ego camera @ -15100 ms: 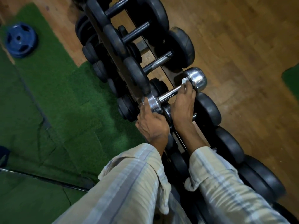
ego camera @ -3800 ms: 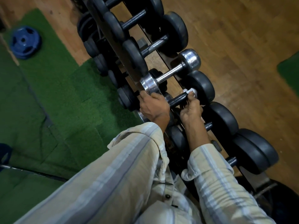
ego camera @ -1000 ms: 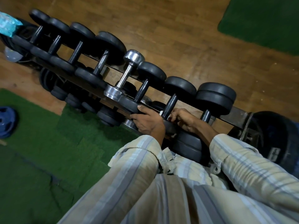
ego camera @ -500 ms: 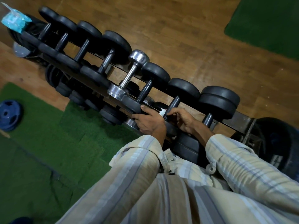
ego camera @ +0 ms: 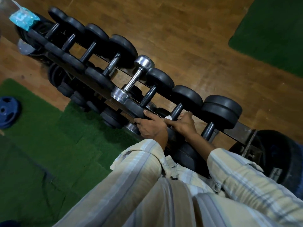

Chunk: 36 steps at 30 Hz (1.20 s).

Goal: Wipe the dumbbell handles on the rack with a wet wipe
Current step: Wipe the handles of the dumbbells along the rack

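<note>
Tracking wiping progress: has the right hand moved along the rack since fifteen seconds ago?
Yes. The right hand has moved two handles past the chrome dumbbell.

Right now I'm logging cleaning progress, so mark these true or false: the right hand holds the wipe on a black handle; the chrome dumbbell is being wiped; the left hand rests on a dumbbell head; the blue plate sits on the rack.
1. The right hand holds the wet wipe at a black handle: true.
2. The chrome dumbbell is being wiped: false, no hand touches it.
3. The left hand rests on a dumbbell head: true.
4. The blue plate sits on the rack: false, it lies on the green mat.
</note>
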Tool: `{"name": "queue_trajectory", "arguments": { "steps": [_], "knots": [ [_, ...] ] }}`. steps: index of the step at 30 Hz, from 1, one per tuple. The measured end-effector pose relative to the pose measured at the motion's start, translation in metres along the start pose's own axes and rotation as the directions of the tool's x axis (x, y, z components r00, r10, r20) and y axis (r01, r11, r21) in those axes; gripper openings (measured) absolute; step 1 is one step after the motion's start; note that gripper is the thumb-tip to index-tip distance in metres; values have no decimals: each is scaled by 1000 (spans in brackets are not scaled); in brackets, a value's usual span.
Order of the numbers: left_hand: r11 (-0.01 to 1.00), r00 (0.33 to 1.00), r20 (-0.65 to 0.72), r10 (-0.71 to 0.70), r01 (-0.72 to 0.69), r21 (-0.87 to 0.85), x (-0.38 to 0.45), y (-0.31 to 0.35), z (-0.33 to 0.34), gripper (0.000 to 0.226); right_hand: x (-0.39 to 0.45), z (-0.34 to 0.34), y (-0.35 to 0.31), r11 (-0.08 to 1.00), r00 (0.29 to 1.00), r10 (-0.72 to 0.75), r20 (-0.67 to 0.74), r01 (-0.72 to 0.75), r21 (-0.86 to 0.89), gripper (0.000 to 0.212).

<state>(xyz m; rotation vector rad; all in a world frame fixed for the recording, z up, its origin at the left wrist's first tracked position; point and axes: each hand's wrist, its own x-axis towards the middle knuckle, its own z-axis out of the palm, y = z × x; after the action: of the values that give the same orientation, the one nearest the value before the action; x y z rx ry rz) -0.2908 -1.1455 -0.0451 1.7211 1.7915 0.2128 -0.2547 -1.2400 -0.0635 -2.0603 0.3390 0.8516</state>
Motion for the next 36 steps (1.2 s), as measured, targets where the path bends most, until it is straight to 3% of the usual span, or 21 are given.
{"name": "queue_trajectory", "arguments": {
  "steps": [3,7,11,14,18,23,27,31,34,36],
  "knots": [
    [1000,1000,-11,-5,5,-7,0,1,0,73,-9,-8,4,945,944,-324,-67,319,-72,61],
    [1000,1000,-25,-1,1,-7,-1,1,1,71,-7,-12,4,739,764,-629,140,644,-197,12],
    [1000,1000,-17,9,-9,-8,0,0,0,73,0,-22,2,521,612,-722,323,788,-328,17],
    [1000,1000,-17,2,-2,-4,0,1,0,74,5,-31,1,413,537,-743,399,838,-358,22],
    [1000,1000,-9,2,-2,-7,-2,1,-1,72,3,-34,-1,318,491,-739,461,858,-405,35],
    [1000,1000,-9,11,-11,3,-3,2,-2,73,5,-37,-5,161,463,-750,472,820,-549,28],
    [1000,1000,-8,9,-9,3,-5,4,-3,72,15,-48,-5,243,547,-792,272,691,-680,27],
    [1000,1000,-12,9,-9,-8,-5,4,-5,71,25,-57,-3,356,565,-821,80,617,-701,26],
    [1000,1000,-9,17,-17,-6,-5,4,-5,72,26,-49,6,459,591,-807,-8,618,-638,27],
    [1000,1000,-15,19,-19,-2,-5,6,-5,71,23,-43,11,512,620,-783,54,691,-511,34]
  ]
}}
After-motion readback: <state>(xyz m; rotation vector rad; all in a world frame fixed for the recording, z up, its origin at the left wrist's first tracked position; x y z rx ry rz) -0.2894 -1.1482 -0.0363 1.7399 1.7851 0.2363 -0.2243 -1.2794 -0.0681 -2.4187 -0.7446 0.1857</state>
